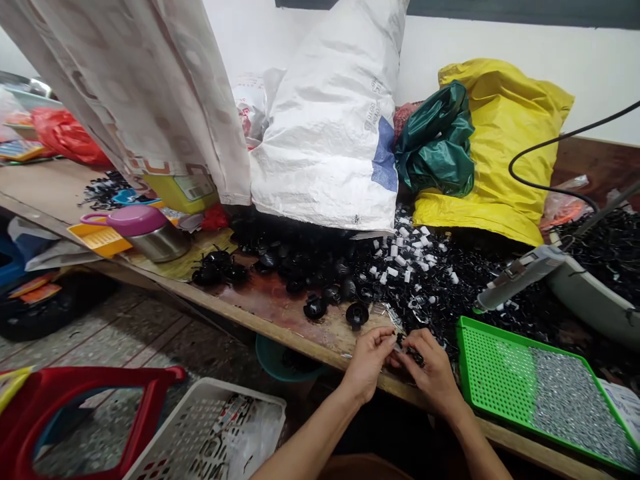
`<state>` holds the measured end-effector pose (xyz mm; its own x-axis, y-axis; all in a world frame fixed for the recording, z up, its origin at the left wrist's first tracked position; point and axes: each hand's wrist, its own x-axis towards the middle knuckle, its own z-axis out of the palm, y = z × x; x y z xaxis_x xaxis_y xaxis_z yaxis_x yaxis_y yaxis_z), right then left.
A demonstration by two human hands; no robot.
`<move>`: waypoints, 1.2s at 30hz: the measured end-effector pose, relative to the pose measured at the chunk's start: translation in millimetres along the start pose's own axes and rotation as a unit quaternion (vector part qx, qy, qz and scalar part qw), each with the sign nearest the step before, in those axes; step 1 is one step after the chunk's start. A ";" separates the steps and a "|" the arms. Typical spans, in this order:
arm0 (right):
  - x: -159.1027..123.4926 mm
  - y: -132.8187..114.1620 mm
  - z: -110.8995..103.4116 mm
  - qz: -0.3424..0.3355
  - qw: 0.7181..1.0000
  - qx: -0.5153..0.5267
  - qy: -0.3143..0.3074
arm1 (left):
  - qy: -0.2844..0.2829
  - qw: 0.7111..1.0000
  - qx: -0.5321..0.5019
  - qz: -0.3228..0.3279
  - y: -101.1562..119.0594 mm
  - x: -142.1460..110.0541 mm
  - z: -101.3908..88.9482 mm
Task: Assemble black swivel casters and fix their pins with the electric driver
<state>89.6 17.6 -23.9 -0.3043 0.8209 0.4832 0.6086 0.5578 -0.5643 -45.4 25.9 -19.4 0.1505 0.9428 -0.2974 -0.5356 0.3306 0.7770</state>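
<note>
Both hands meet at the front edge of the bench. My left hand [371,360] is closed in a pinch on a small black part [400,341], mostly hidden by the fingers. Across from it, my right hand [431,365] pinches the same dark piece from the other side. Just beyond the fingertips lie several thin metal pins [393,313]. Round black plastic parts [357,315] sit to the left of the hands. A heap of small black parts [440,320] and white plastic pieces [400,253] spreads behind them.
A green tray [493,377] of small metal screws stands right of my hands. An electric screwdriver [520,277] hangs above it. White [330,133] and yellow sacks [505,153] stand at the back. A steel cup [150,233] is at left; a white basket [200,393] is below.
</note>
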 end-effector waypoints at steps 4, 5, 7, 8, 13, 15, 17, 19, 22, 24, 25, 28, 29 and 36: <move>-4.2 2.0 -7.6 0.069 0.996 0.059 0.014 | 0.003 1.000 0.019 0.019 2.7 -7.5 -3.1; -4.0 1.3 -8.6 0.075 0.995 0.065 0.002 | -0.005 0.999 0.028 0.017 4.3 -8.9 -2.9; -3.3 -2.4 -9.4 0.078 0.993 0.079 -0.026 | -0.020 0.999 0.032 0.010 6.6 -10.8 -1.4; -3.0 -5.2 -9.5 0.079 0.993 0.086 -0.031 | -0.020 0.999 0.025 0.008 7.1 -11.4 -0.5; -6.2 -21.0 -9.5 0.130 0.983 0.125 -0.045 | 0.012 0.999 -0.043 -0.022 4.6 -15.9 2.3; -9.9 -24.5 -9.4 0.152 0.978 0.135 -0.042 | 0.012 0.996 -0.069 -0.052 2.0 -19.5 2.0; -13.3 -25.7 -9.8 0.162 0.976 0.144 -0.018 | 0.005 0.994 -0.086 -0.070 -1.0 -23.8 1.0; -15.4 -25.6 -11.2 0.147 0.977 0.156 -0.022 | 0.004 0.993 -0.094 -0.076 -3.4 -28.6 -0.4; -16.6 -24.2 -13.6 0.100 0.979 0.161 -0.077 | 0.010 0.993 -0.082 -0.080 -3.2 -36.6 -3.1; -18.6 -22.8 -12.6 0.076 0.984 0.139 -0.083 | -0.007 0.994 -0.061 -0.096 0.8 -42.6 -4.9; -20.4 -22.1 -10.9 0.065 0.987 0.123 -0.081 | -0.021 0.993 -0.049 -0.110 3.6 -45.5 -5.8; -27.3 -22.0 -2.9 0.024 0.994 0.069 -0.084 | -0.058 0.988 -0.014 -0.145 11.3 -52.5 -8.5; -28.7 -23.0 -0.5 0.014 0.995 0.053 -0.081 | -0.060 0.987 -0.005 -0.147 12.6 -53.6 -9.6; 3.7 -24.0 -11.1 0.012 0.981 -0.006 -0.195 | 0.042 0.993 0.020 -0.107 9.5 -44.7 -21.6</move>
<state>82.0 5.9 -1.1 -0.5460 0.8193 0.1751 0.6271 0.5383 -0.5631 -75.2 -14.0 -10.8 0.1855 0.8449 -0.5018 -0.4650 0.5253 0.7126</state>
